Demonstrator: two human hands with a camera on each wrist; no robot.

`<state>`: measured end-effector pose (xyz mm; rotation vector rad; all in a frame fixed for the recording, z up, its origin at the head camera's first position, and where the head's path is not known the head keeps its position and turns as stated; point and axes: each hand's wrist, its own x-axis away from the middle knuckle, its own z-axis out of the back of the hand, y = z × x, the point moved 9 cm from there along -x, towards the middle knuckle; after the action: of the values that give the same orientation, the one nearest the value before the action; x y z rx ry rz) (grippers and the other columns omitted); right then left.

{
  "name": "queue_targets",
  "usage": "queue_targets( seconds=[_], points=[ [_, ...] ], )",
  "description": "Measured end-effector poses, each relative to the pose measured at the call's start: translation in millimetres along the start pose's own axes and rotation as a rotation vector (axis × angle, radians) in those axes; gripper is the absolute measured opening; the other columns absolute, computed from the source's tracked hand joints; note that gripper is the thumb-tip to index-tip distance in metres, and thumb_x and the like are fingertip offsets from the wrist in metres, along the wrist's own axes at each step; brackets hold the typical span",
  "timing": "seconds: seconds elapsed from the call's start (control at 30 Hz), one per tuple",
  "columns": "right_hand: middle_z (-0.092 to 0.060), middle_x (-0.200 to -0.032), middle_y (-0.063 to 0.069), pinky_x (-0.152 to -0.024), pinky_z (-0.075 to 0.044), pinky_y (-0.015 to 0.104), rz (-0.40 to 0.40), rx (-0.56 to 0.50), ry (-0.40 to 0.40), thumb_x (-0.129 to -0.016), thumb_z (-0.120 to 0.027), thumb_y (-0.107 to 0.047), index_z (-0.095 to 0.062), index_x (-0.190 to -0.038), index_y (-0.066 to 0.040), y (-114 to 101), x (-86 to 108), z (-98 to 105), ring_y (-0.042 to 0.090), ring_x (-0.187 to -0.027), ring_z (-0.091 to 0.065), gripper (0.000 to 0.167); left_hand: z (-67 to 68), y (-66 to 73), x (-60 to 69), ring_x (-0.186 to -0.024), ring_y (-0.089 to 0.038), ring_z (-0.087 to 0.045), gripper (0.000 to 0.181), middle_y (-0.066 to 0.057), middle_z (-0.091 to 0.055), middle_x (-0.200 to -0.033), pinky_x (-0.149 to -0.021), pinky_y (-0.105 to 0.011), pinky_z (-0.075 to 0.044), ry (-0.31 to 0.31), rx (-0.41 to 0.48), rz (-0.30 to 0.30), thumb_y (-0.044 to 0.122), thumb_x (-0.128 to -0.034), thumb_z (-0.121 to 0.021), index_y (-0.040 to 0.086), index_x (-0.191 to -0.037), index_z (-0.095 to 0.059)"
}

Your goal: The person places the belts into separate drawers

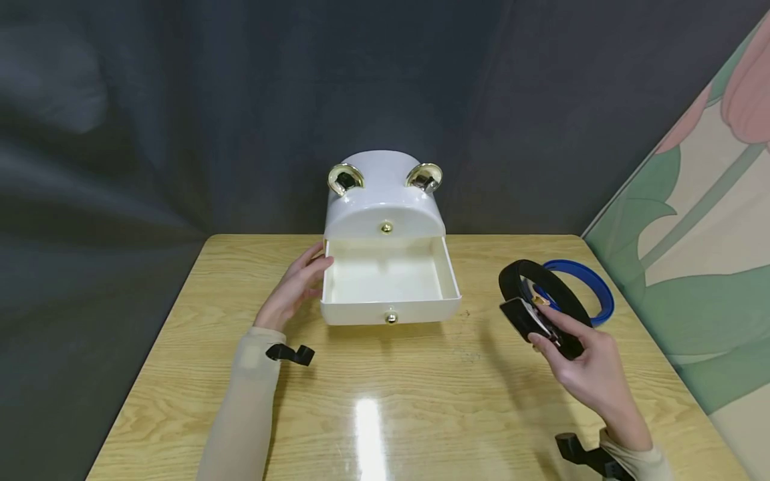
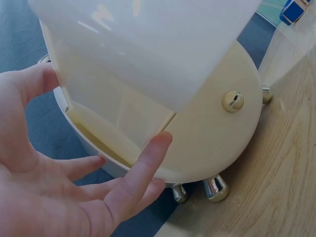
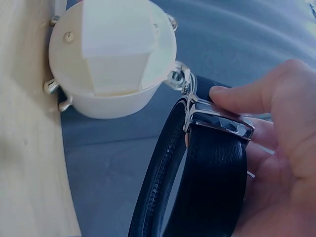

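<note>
A white rounded drawer box (image 1: 385, 167) with two gold-rimmed ear shapes stands at the table's back. Its lower drawer (image 1: 391, 312) is pulled out, with nothing seen inside. My left hand (image 1: 291, 287) rests against the left side of the box and drawer. In the left wrist view the fingers (image 2: 140, 175) are spread and fairly straight along the box's edge. Off to the right, my right hand (image 1: 592, 367) pinches a coiled black belt (image 1: 512, 277) near its metal buckle (image 3: 222, 121), thumb on top. The belt is held above the table.
A coiled blue belt (image 1: 595, 284) lies on the wooden table (image 1: 457, 401) behind the black one. A dark curtain (image 1: 271, 120) hangs behind the table, and a flower-patterned cloth (image 1: 710, 294) borders the right side. The box stands on short metallic feet (image 2: 216, 188).
</note>
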<state>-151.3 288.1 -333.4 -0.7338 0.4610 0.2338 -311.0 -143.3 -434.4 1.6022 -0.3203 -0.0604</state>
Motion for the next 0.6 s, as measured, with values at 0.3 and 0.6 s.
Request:
queue_targets(
  seconds=[0.3,0.6],
  points=[
    [-0.077,-0.122,0.001,-0.059,-0.049,0.011,0.17,-0.092,-0.04,-0.077,-0.085,0.013,-0.076,-0.132,-0.007,-30,-17.2,-2,-0.007,-0.077,-0.067,0.059,1.2,2.8,0.0,-0.152,-0.037,-0.044,0.078,-0.015,-0.038,-0.169,-0.107,-0.05,-0.048,-0.001,0.001,0.004,0.04,-0.1073,-0.057,0.022,-0.173,-0.018],
    [-0.078,-0.101,0.011,-0.062,-0.051,0.014,0.281,-0.1,-0.136,-0.075,-0.086,0.011,-0.076,-0.131,-0.007,-53,-29.8,-16,0.001,-0.076,-0.063,0.059,0.3,-2.1,0.7,-0.152,-0.038,-0.043,0.081,-0.016,-0.037,-0.169,-0.114,-0.054,-0.044,-0.003,0.004,0.03,0.041,-0.1068,-0.057,0.022,-0.173,-0.015]
  ],
)
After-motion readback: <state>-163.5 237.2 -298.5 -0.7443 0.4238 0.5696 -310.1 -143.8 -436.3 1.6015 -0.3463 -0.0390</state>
